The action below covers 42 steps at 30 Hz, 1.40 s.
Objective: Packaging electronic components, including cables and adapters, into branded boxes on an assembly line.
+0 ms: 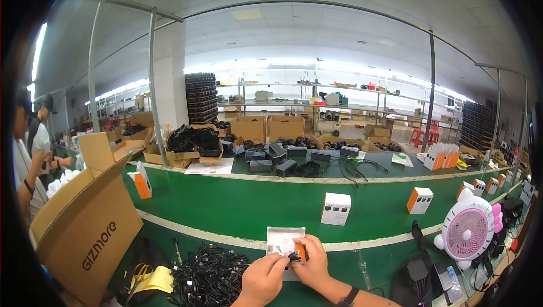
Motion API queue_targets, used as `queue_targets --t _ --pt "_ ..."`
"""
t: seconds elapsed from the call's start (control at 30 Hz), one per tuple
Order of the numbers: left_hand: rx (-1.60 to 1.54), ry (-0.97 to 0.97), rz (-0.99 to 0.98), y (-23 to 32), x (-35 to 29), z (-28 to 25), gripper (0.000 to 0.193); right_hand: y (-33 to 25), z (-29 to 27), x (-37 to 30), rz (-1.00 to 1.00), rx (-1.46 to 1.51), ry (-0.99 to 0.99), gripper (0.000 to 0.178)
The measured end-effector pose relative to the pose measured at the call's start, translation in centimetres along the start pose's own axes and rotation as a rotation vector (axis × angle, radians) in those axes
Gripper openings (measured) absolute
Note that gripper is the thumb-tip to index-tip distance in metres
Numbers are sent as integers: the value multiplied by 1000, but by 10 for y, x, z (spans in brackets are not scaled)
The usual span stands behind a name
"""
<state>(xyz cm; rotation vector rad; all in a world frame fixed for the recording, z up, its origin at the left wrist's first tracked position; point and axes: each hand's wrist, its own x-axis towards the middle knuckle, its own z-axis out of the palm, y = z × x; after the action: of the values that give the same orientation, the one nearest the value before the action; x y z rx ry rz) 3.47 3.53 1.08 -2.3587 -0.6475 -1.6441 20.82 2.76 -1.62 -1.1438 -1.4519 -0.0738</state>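
Low in the middle, a small white and orange carton stands with its top flap raised. Around its right side wrap the fingers of my right hand, which wears a dark wristband. My left hand is closed at the carton's opening, pinching what looks like a small black cable; the fingers partly hide it. White material shows inside the carton. Left of my left hand lies a heap of black cables on the green bench.
A large cardboard box and yellow sheets with scissors are at left. Cartons, including a white one, line the green belt. A pink and white fan and black adapter are at right. Two people stand far left.
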Motion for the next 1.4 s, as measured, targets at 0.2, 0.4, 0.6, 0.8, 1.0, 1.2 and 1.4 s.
queue_targets --t 0.2,0.4,0.6,0.8,1.0,1.2,1.4 --pt "107 -12 -67 -3 1 14 20 8 -14 10 176 35 -340 33" --pt "342 -129 -16 1 15 5 16 21 -4 7 42 264 -515 36" --pt "353 -408 -172 -10 12 -9 24 23 11 -16 215 517 -260 59" --pt "306 -623 -264 -11 14 -26 27 -5 -7 2 -4 90 -327 56" --pt "249 -550 -287 -12 8 -28 35 -12 -15 10 -8 -132 -392 51" --pt "375 -513 -142 -2 13 -20 49 -23 -7 5 263 68 -291 41" --pt "371 -500 -219 6 15 -16 46 -45 -15 18 169 -292 -454 35"
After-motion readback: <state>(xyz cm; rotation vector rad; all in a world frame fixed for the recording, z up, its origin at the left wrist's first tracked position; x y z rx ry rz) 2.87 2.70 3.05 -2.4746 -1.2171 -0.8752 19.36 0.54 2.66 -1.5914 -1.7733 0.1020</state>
